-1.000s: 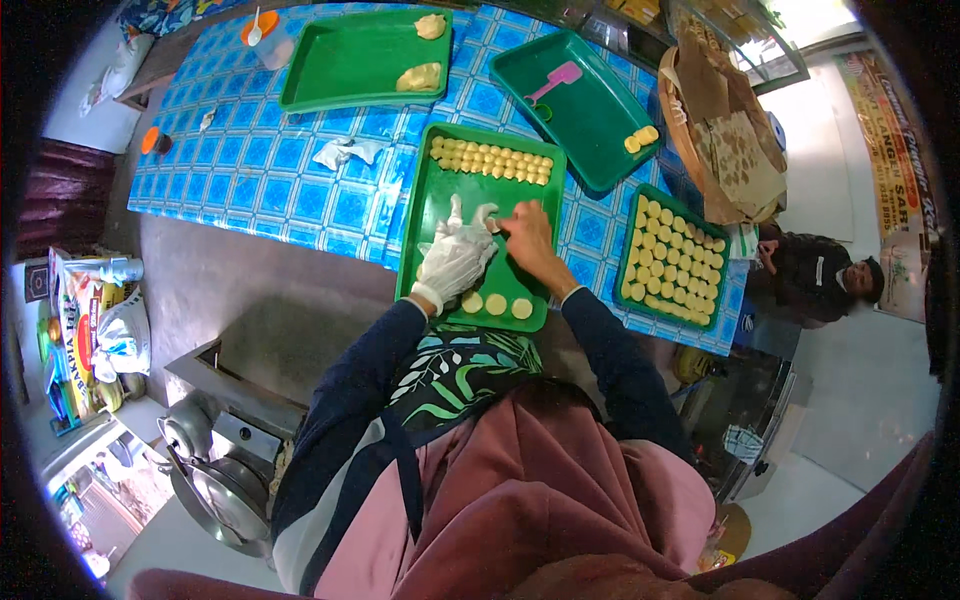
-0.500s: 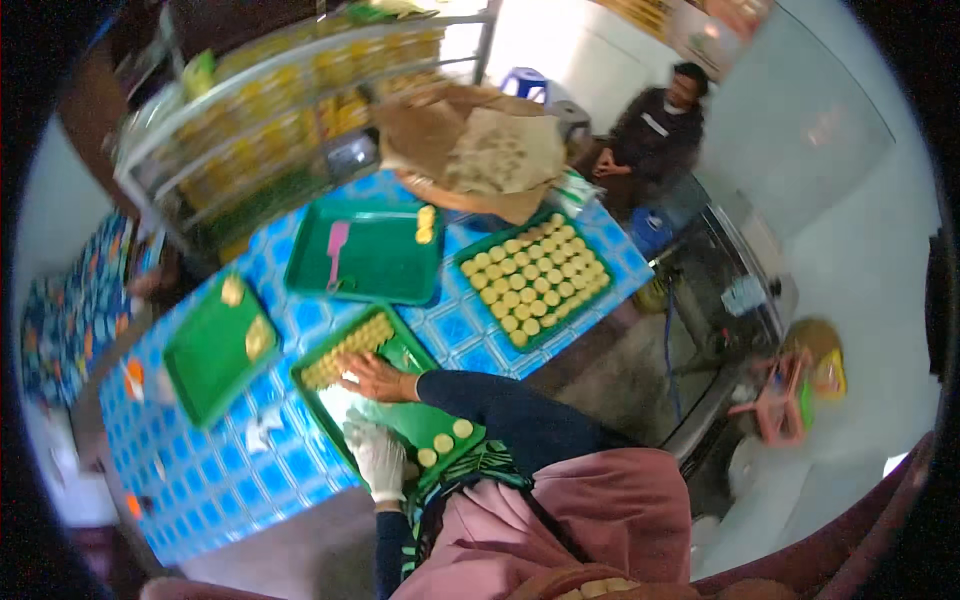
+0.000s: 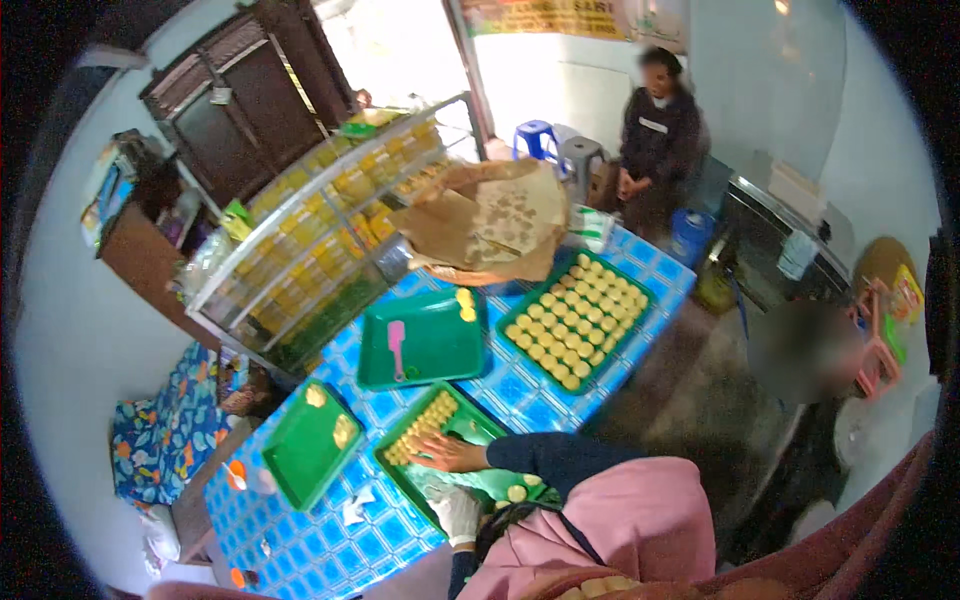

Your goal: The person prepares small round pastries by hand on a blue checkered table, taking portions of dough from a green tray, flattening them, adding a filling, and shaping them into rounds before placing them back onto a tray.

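Note:
A green tray (image 3: 397, 483) lies on the table in front of me, with rows of small pale-yellow dough pieces (image 3: 432, 424) packed along its far left side. My bare right hand (image 3: 448, 453) reaches over it, fingers stretched out and touching the nearest pieces. In a white glove, my left hand (image 3: 457, 514) rests low at the tray's near side, fingers apparently extended and slightly blurred. Nothing can be made out in either hand. A few flat round dough pieces (image 3: 517, 493) sit at the tray's near right, partly hidden by my sleeve and clothing.
Blue checked cloth (image 3: 325, 541) covers the table. Around me are a tray (image 3: 313, 479) with two dough lumps, a tray (image 3: 440, 368) with a pink spatula (image 3: 396, 348), and a tray (image 3: 508, 347) of round pieces. A paper-lined basket (image 3: 425, 240) stands behind; a person (image 3: 655, 135) is beyond.
My view has tilted up, so the table sits lower and further right, with more of the room showing. Both hands stay over the same tray, the right one still at the dough pieces.

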